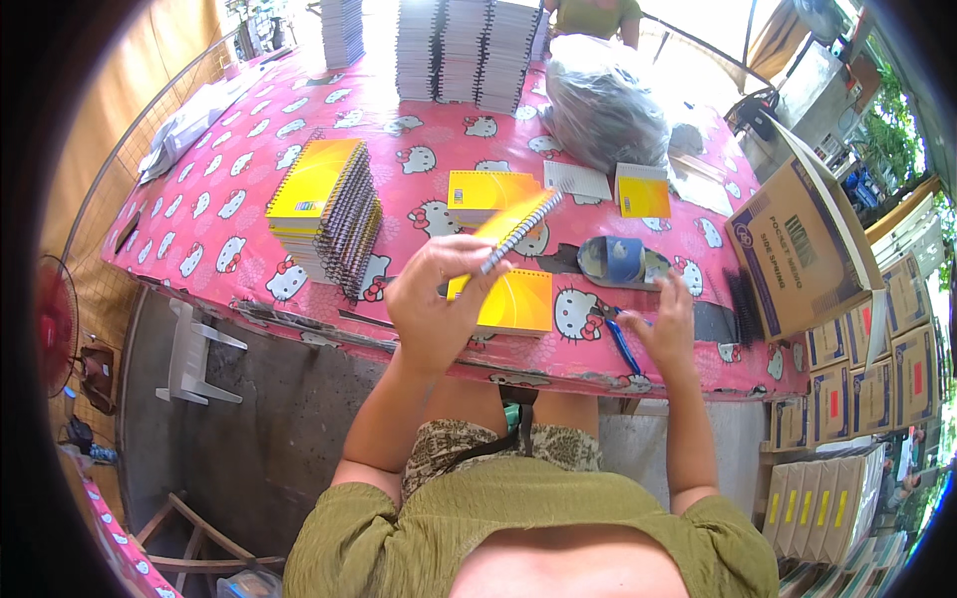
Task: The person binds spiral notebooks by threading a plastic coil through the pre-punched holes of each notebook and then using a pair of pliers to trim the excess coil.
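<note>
My left hand (437,299) grips a yellow-covered spiral notebook (525,219), tilted above the table, its wire coil toward the right; it is slightly blurred. My right hand (666,327) is low over the table edge, fingers apart, beside blue-handled pliers (624,345) that lie on the cloth. Whether its thumb touches the pliers I cannot tell. Just beyond that hand is a blue slipper-like object (624,261). Under and behind the held notebook are two piles of yellow covers, a near pile (528,307) and a farther pile (480,187).
A stack of yellow spiral notebooks (315,179) stands at left. Tall coil-bound stacks (464,55) and a grey plastic bag (606,105) are at the back. An open carton (797,244) sits on the right edge. Another person (596,15) is across the pink table (214,214).
</note>
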A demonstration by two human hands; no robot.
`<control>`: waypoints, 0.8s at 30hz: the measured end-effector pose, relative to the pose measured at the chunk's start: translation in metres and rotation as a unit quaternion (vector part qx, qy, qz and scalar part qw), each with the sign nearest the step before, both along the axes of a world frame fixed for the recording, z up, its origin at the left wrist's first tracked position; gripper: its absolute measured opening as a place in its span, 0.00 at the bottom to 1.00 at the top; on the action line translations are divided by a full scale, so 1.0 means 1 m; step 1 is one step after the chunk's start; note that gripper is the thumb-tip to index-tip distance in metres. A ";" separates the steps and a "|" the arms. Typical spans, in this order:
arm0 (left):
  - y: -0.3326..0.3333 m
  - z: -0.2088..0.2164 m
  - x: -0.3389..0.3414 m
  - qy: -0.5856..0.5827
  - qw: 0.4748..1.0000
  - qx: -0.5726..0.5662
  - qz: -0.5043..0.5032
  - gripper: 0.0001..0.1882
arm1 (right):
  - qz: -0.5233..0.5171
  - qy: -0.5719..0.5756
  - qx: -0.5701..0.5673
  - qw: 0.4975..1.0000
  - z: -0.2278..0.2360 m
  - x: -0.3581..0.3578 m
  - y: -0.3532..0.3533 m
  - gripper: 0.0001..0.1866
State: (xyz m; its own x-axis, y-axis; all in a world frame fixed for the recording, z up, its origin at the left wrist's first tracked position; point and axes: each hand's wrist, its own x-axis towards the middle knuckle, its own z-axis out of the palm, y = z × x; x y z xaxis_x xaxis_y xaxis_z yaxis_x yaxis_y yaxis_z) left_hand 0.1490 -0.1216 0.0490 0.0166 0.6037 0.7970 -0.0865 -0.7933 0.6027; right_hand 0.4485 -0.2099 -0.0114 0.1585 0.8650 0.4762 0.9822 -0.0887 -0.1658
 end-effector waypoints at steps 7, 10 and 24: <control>-0.031 -0.065 0.018 0.131 0.988 -0.084 0.019 0.12 | 0.015 0.145 -0.106 0.984 -0.027 -0.025 -0.041 0.27; -0.036 -0.061 0.029 0.077 0.990 -0.115 0.042 0.11 | 0.121 0.258 -0.089 0.955 0.008 -0.059 -0.043 0.23; -0.023 -0.062 0.018 0.118 0.990 0.072 0.041 0.12 | 0.201 0.812 -0.308 0.452 0.024 -0.086 -0.025 0.16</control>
State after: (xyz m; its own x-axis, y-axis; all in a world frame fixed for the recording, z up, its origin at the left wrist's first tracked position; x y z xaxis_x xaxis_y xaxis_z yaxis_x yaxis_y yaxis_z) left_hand 0.1668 -0.1444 -0.0132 0.1679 0.4913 0.8547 0.1118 -0.8709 0.4786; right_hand 0.3622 -0.2354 0.0124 -0.3632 0.8681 -0.3383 -0.4343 -0.4790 -0.7628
